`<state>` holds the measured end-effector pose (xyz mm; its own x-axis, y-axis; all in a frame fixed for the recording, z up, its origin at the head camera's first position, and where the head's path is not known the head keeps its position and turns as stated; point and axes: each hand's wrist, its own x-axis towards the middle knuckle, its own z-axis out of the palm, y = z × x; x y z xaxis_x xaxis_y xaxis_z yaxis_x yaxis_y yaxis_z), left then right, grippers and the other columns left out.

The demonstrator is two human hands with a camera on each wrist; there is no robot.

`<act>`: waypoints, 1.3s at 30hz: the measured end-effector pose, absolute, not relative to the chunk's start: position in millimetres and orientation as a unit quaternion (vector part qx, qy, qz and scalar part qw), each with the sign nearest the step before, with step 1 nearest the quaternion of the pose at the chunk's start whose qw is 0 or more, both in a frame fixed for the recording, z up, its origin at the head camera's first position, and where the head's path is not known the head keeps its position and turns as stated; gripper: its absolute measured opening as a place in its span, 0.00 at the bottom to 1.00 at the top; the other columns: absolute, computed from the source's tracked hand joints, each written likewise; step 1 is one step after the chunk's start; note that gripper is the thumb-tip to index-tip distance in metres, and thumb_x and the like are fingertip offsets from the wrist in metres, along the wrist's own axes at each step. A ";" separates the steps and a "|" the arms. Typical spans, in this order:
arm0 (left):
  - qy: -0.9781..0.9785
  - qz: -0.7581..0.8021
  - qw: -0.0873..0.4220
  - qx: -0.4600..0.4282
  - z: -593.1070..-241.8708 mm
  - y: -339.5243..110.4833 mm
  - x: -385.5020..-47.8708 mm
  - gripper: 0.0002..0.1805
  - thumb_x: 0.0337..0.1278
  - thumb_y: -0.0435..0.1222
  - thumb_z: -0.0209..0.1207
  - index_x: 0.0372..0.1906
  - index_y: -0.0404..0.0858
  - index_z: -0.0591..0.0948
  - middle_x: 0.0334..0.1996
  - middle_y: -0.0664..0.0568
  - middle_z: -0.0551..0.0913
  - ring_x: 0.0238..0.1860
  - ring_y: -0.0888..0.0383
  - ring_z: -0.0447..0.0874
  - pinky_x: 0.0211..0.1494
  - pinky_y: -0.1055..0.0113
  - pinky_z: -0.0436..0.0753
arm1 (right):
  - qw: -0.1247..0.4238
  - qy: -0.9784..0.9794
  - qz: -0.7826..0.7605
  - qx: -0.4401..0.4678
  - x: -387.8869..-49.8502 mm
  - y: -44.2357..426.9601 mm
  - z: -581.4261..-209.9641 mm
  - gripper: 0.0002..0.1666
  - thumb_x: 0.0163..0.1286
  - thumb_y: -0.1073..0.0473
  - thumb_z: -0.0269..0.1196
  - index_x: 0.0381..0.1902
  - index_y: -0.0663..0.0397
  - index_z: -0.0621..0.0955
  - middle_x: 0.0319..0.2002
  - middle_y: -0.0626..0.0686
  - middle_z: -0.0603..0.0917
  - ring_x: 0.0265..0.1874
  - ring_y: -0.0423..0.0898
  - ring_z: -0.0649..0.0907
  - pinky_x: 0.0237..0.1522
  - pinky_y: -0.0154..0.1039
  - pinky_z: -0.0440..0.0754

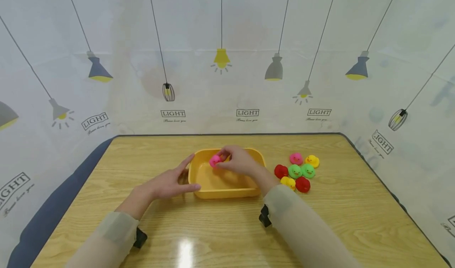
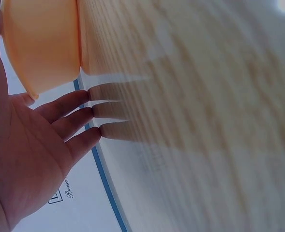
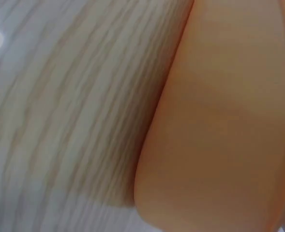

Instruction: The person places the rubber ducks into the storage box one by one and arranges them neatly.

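A yellow-orange plastic basin point(image 1: 227, 193) sits on the wooden table in the head view. Inside its left part, my right hand point(image 1: 237, 160) pinches a pink rubber duck point(image 1: 215, 161) between thumb and fingers. My left hand point(image 1: 170, 183) lies against the basin's left end, thumb at the near corner and index finger at the far one. In the left wrist view the other fingers point(image 2: 65, 106) stretch out loosely beside the basin, by the tabletop. The right wrist view shows the basin's outer wall point(image 3: 215, 121); the hand and duck are hidden there.
Right of the basin lies a cluster of small rubber ducks: a pink one point(image 1: 296, 158), green ones point(image 1: 295, 171), yellow ones point(image 1: 312, 161) and red ones point(image 1: 303, 184). A cloth printed with lamps point(image 1: 199, 82) hangs around the table point(image 1: 149, 228) on its far side and flanks.
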<state>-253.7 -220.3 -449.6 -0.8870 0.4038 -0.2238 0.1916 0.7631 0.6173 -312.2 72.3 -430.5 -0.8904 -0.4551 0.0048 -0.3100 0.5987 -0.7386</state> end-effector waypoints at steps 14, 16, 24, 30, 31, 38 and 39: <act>0.920 0.308 0.168 0.176 -449.5 -220.7 -254.5 0.63 0.66 0.72 0.64 0.91 0.63 0.38 0.80 0.43 0.75 0.80 0.36 0.73 0.83 0.32 0.68 | 0.137 0.899 -0.367 -0.197 -314.0 41.8 -446.5 0.18 0.70 0.48 0.79 0.51 0.48 0.86 0.40 0.48 0.86 0.40 0.47 0.81 0.44 0.38 0.80; 0.920 0.309 0.169 0.174 -449.4 -220.5 -254.6 0.63 0.65 0.72 0.64 0.91 0.64 0.38 0.80 0.43 0.75 0.80 0.35 0.73 0.83 0.31 0.67 | 0.137 0.900 -0.361 -0.201 -314.4 41.0 -449.5 0.18 0.71 0.49 0.79 0.51 0.48 0.86 0.41 0.48 0.86 0.40 0.46 0.81 0.45 0.38 0.81; 0.922 0.305 0.172 0.168 -448.9 -219.2 -255.0 0.64 0.64 0.73 0.64 0.91 0.64 0.38 0.80 0.40 0.75 0.80 0.34 0.72 0.84 0.31 0.66 | 0.137 0.899 -0.360 -0.209 -312.9 42.5 -458.0 0.15 0.75 0.54 0.74 0.55 0.44 0.84 0.39 0.50 0.85 0.40 0.47 0.82 0.47 0.40 0.82; 0.922 0.304 0.174 0.165 -448.4 -218.2 -254.7 0.64 0.63 0.75 0.64 0.91 0.65 0.38 0.82 0.40 0.73 0.81 0.32 0.70 0.84 0.30 0.65 | 0.124 0.898 -0.363 -0.215 -312.2 42.6 -461.9 0.15 0.76 0.52 0.74 0.56 0.40 0.84 0.36 0.48 0.83 0.39 0.46 0.81 0.46 0.40 0.79; 0.922 0.304 0.174 0.166 -448.4 -218.1 -254.6 0.64 0.63 0.75 0.64 0.91 0.65 0.38 0.82 0.40 0.72 0.82 0.32 0.69 0.84 0.29 0.64 | 0.124 0.898 -0.364 -0.215 -312.3 42.5 -462.2 0.15 0.76 0.52 0.74 0.56 0.40 0.84 0.36 0.48 0.83 0.39 0.46 0.81 0.46 0.40 0.79; 0.923 0.301 0.169 0.167 -449.5 -218.3 -254.8 0.64 0.63 0.73 0.65 0.91 0.64 0.39 0.78 0.41 0.78 0.76 0.35 0.77 0.80 0.31 0.71 | 0.127 0.900 -0.361 -0.211 -313.6 41.6 -463.4 0.16 0.77 0.52 0.73 0.59 0.38 0.83 0.35 0.48 0.82 0.39 0.46 0.80 0.47 0.40 0.78; 0.923 0.301 0.168 0.168 -449.5 -218.4 -255.0 0.64 0.63 0.73 0.65 0.91 0.63 0.39 0.76 0.41 0.79 0.74 0.36 0.79 0.79 0.31 0.73 | 0.128 0.899 -0.362 -0.210 -313.7 41.4 -463.6 0.16 0.77 0.52 0.73 0.59 0.38 0.83 0.35 0.48 0.81 0.39 0.46 0.80 0.47 0.40 0.78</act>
<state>-255.0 -218.4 -449.5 -0.8868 0.4117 -0.2101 0.2089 0.7625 0.6124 -313.7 41.4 -463.6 -0.8795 -0.4694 -0.0783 -0.2843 0.6502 -0.7046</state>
